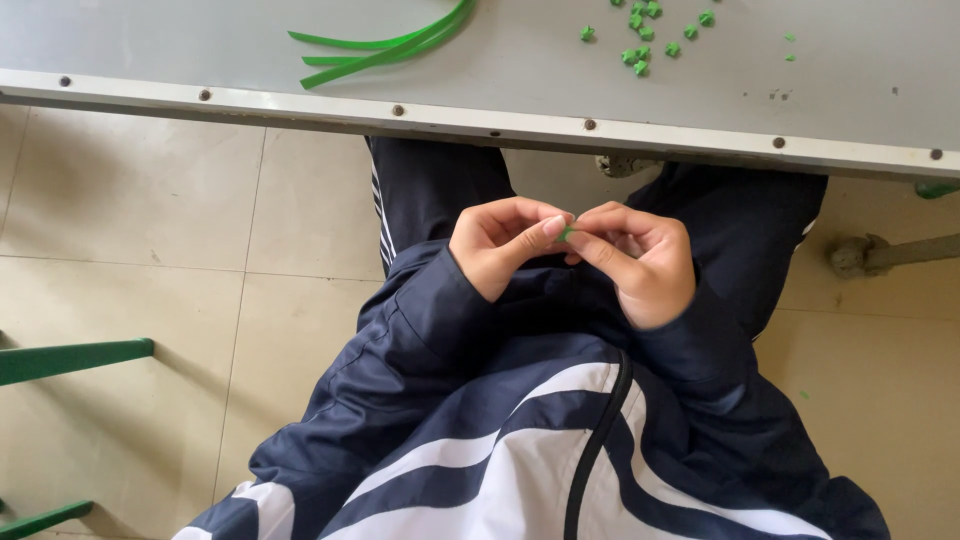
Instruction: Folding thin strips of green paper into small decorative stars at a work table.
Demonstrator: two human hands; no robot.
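Right at the fingertips, a tiny green piece (pixel 566 233) is pinched between both hands, only a sliver of it showing, so its shape cannot be told. The left hand (pixel 505 243) clamps it with thumb against forefinger, the other fingers curled in toward the palm. The right hand (pixel 640 262) meets it from the other side, its fingertips closed on the same piece, knuckles bent. Both hands sit above the lap, below the near edge of the grey table (pixel 500 125), with dark navy sleeves (pixel 420 310) running back to a navy and white jacket. On the tabletop, well apart from the hands, lie a cluster of small green folded bits (pixel 643 40) and, further left, a bundle of long green strips (pixel 390 45). Pale floor tiles (pixel 140 260) lie beneath.
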